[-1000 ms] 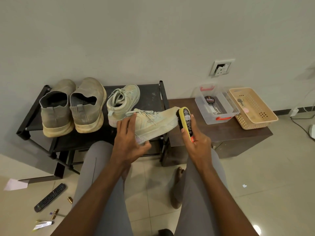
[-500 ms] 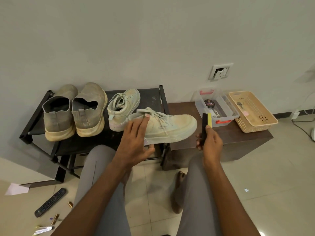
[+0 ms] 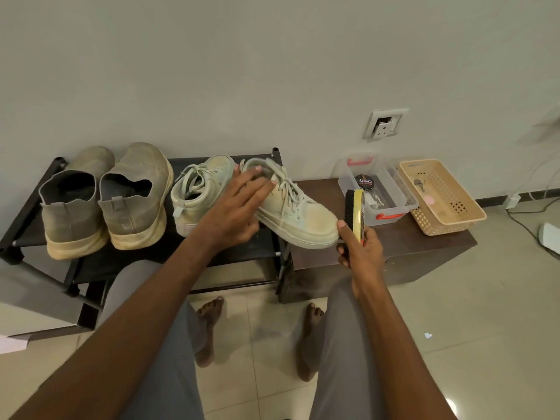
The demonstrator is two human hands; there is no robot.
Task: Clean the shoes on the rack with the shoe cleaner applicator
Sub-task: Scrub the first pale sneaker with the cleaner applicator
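My left hand (image 3: 239, 207) holds a pale green sneaker (image 3: 303, 216) by its collar, fingers laid over the opening. The sneaker sits tilted at the right end of the black shoe rack (image 3: 188, 259), its toe pointing right. My right hand (image 3: 360, 250) grips the shoe cleaner applicator (image 3: 354, 213), a yellow-backed brush held upright just right of the toe, dark bristles facing the shoe. The matching sneaker (image 3: 200, 192) stands on the rack to the left. A pair of grey slip-on shoes (image 3: 106, 201) stands at the rack's left end.
A brown bench (image 3: 409, 247) adjoins the rack on the right. On it stand a clear box (image 3: 391, 189) with a polish tin (image 3: 363, 180) and a beige basket (image 3: 454, 213). My bare feet rest on the tiled floor. Cables (image 3: 527, 207) lie at far right.
My left hand has carried the sneaker back toward the rack and turned its toe to the right. The applicator has rotated upright in my right hand, away from the toe.
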